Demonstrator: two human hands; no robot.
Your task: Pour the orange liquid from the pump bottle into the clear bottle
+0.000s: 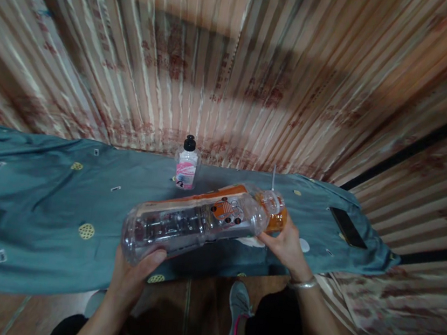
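Head view: the large clear plastic bottle with an orange label [183, 229] is above the teal cloth-covered worktop [52, 195], its long axis crosswise between the hands. The left hand [133, 271] clamps its base; the right hand [286, 246], nearer the neck, grips the small transparent orange container [277, 221].

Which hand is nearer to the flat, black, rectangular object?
Right. The right hand is left of the object; the left hand is farther left, at the base of the clear plastic bottle.
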